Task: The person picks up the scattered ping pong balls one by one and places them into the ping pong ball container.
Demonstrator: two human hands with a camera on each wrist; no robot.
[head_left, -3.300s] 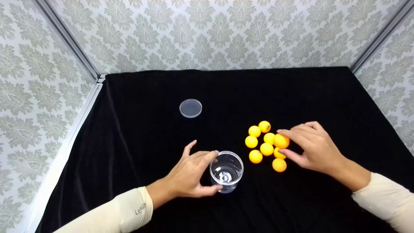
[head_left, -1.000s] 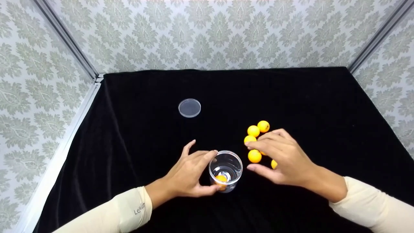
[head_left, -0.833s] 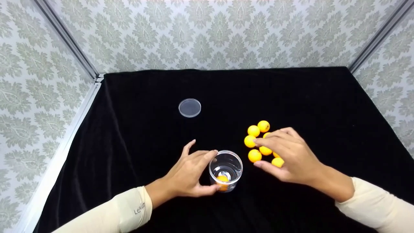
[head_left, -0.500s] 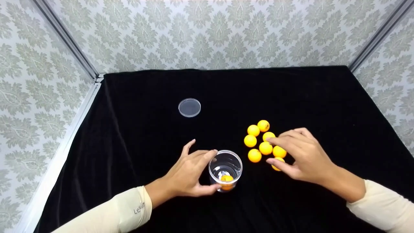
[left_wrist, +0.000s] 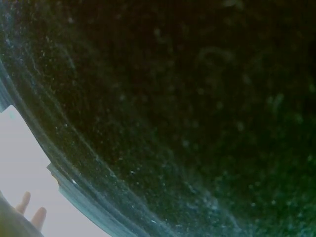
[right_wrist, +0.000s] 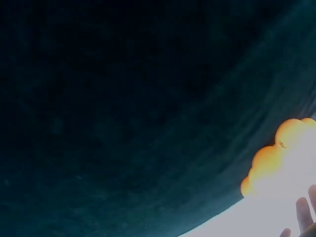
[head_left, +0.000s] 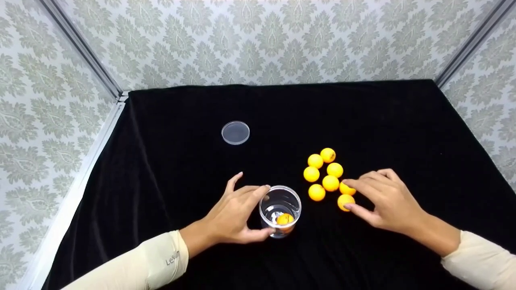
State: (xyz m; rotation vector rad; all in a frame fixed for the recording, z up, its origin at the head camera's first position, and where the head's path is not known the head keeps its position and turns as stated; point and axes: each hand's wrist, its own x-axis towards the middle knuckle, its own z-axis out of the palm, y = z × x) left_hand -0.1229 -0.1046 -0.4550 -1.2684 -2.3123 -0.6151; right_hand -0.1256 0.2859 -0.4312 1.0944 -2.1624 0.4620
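Note:
My left hand (head_left: 234,215) holds a clear round plastic jar (head_left: 278,196), index finger at the rim and thumb low on its near side. One orange ping-pong ball (head_left: 285,219) lies at the bottom of the jar. My right hand (head_left: 391,203) is at the right side of a cluster of orange ping-pong balls (head_left: 330,183). Its index fingertip overlaps one ball (head_left: 346,189), and its thumb tip is right at the nearer ball (head_left: 345,201); thumb and finger are spread apart. In the right wrist view, some balls (right_wrist: 291,136) appear at the right edge, partly washed out by glare.
A clear round lid (head_left: 236,133) lies flat on the black cloth (head_left: 181,141), farther back and left of the jar. Patterned walls (head_left: 250,44) with metal corner posts enclose the table at the back and sides.
A ball that the right hand held is now in the jar, where it has rolled to the right. The right hand has moved back to the cluster's right side. The left hand keeps its place.

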